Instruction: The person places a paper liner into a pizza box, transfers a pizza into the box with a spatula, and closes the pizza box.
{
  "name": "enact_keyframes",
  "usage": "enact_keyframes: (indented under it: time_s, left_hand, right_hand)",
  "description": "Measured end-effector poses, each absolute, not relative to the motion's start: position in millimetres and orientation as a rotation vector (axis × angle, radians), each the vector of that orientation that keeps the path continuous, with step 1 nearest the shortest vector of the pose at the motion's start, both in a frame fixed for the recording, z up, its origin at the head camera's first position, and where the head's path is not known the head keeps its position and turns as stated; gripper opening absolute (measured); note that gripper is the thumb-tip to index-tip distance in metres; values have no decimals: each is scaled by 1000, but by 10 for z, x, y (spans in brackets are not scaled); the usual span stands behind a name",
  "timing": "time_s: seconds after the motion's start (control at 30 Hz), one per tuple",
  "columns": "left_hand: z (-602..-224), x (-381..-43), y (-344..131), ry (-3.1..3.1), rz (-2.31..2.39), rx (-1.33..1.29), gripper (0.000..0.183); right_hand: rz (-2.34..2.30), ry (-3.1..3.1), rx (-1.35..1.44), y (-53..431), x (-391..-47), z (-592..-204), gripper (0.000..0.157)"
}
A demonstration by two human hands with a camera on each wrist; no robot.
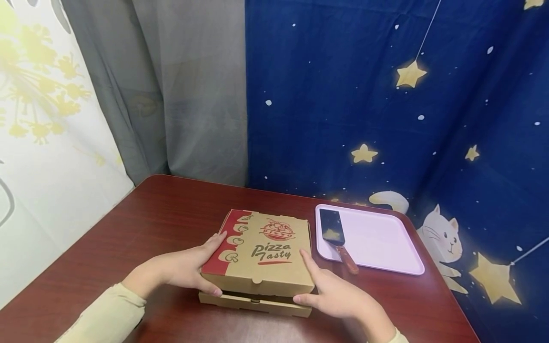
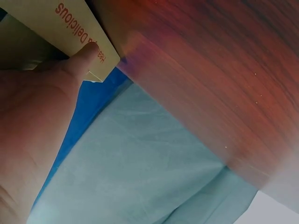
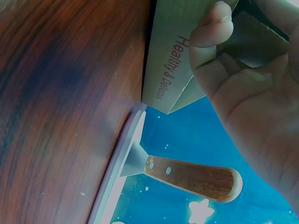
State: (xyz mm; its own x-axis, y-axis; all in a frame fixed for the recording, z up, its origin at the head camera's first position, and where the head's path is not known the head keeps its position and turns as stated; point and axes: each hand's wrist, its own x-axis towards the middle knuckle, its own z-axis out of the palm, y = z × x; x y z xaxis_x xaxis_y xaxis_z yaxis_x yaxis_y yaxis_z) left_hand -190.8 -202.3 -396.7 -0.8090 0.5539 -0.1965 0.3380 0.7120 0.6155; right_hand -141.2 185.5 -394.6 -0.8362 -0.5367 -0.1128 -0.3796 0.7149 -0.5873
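A brown and red pizza box (image 1: 274,247) printed "Pizza Tasty" lies on the table, its lid raised a little at the front. A dark gap separates the lid from the box's bottom tray (image 1: 240,303). My left hand (image 1: 186,267) grips the lid's left side, thumb at the front corner. On the right side, my right hand (image 1: 336,291) holds the lid, its thumb also by the front edge. Red "Delicious" lettering shows beside my left fingers in the left wrist view. What is inside the box stays hidden.
To the right sits a pale pink tray (image 1: 377,238). A spatula with a wooden handle (image 1: 347,259) lies across the tray's left part, the handle sticking out over the near rim. Grey and blue curtains (image 1: 326,95) hang behind the dark red table (image 1: 107,267).
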Motion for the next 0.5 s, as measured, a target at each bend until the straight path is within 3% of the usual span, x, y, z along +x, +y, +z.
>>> enact_keyframes:
  time_s: [0.5]
  left_hand:
    - [-3926, -1872, -1991, 2563, 713, 687, 136]
  right_hand:
    - [-732, 2638, -726, 1817, -1385, -3954, 110]
